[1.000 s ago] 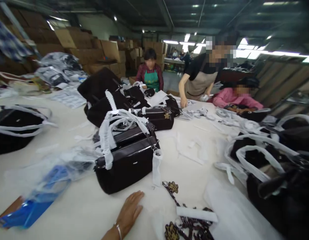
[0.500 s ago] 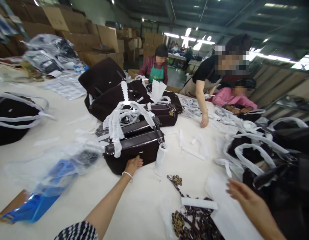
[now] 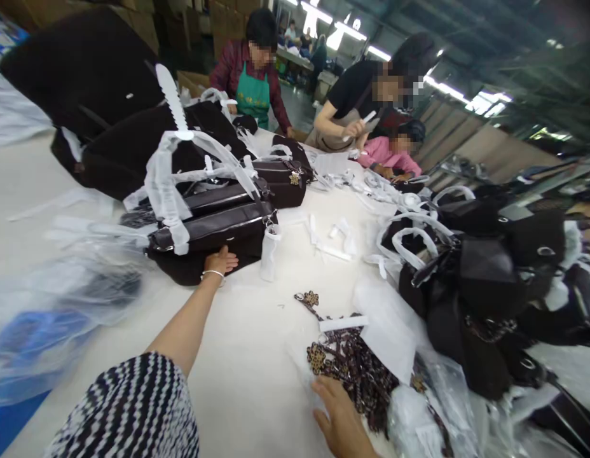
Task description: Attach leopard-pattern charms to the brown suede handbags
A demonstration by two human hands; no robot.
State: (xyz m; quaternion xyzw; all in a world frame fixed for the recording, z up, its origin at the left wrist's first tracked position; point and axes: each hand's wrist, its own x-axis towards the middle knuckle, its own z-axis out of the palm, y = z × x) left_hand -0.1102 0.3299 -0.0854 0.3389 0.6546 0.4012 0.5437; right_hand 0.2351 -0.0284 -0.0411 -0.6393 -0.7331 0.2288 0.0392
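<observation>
My left hand (image 3: 219,261) lies with its fingers stretched out against the front of a dark handbag (image 3: 219,235), near its lower edge. White wrapping covers that bag's handles (image 3: 164,184), and a white-wrapped piece (image 3: 270,251) hangs at its right end. At the bottom, my right hand (image 3: 340,413) is held with fingers apart beside a heap of dark bag charms (image 3: 356,362); whether it touches them I cannot tell. Tan flower-shaped pieces (image 3: 316,357) sit among the charms. A white strip (image 3: 343,323) lies across the heap.
More dark bags (image 3: 486,273) crowd the right side, and larger ones (image 3: 99,83) stand at the back left. Clear plastic with blue material (image 3: 37,337) lies at the left. White paper scraps (image 3: 328,242) are scattered mid-table. Several co-workers (image 3: 252,76) are across the table.
My right hand has moved left from the bags to the charm heap. My left hand stays on the handbag. The view has turned right; the co-worker in black has raised a hand with a white strip.
</observation>
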